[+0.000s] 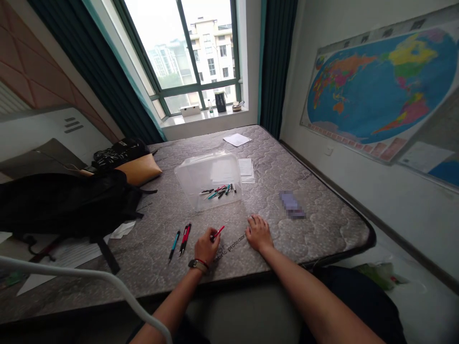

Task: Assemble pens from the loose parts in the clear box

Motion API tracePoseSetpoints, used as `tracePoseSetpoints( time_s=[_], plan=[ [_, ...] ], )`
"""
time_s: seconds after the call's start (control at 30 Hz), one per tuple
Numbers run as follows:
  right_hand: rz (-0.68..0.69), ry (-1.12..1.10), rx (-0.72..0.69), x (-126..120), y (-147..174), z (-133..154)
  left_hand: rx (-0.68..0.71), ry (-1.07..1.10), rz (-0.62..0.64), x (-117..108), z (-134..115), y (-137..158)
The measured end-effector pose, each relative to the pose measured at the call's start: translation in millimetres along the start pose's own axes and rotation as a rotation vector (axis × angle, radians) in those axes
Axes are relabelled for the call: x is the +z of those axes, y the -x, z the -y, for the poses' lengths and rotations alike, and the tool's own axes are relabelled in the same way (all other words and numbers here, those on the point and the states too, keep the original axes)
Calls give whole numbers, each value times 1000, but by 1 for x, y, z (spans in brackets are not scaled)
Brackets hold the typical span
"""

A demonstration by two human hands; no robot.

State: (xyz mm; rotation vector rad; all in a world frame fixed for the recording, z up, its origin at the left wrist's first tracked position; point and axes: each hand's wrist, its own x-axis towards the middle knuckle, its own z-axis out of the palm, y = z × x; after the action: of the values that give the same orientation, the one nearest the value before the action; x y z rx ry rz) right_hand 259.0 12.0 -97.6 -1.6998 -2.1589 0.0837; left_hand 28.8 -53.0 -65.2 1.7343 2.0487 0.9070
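Observation:
My left hand, with a band and bracelet at its wrist, is closed around a red pen whose red end sticks out past the fingers. My right hand rests palm down on the mattress, holding nothing. Just left of my left hand lie two red-and-black pens side by side, and beside them a blue-and-black pen. Beyond both hands is a clear plastic box, tipped with its opening toward me. Several pens in black, teal, red and white lie in a loose heap inside it.
The grey mattress bears white papers, a blurred purple item, a black backpack and a tan pouch. A white curved bar crosses the lower left. A wall with a map bounds the right side.

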Motion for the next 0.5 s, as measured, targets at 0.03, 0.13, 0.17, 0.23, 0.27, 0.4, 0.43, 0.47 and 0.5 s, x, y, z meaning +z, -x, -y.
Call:
tracePoseSetpoints(
  time_s=[0.03, 0.13, 0.17, 0.23, 0.27, 0.4, 0.43, 0.47, 0.5],
  plan=[
    [-1, 2, -3, 0, 0, 0, -22, 71, -31, 2, -6, -19],
    [-6, 6, -8, 1, 0, 0, -134, 346, -116, 3, -23, -85],
    [-8, 7, -8, 0, 0, 0, -148, 379, -131, 2, -26, -105],
    [-8, 4, -5, 0, 0, 0, -175, 447, -128, -2, -25, -132],
    [-3, 3, -2, -1, 0, 1, -145, 404, -102, -5, -20, -139],
    [20, -4, 10, -3, 0, 1, -18, 38, 92, -18, 20, -114],
    [24, -5, 12, -4, 0, 1, -28, 20, 122, -21, 31, -101],
    [28, -5, 13, -5, 0, 2, -43, 5, 155, -25, 42, -87],
    [32, -4, 12, -6, 0, 2, -56, -4, 192, -28, 51, -73]
  ],
)
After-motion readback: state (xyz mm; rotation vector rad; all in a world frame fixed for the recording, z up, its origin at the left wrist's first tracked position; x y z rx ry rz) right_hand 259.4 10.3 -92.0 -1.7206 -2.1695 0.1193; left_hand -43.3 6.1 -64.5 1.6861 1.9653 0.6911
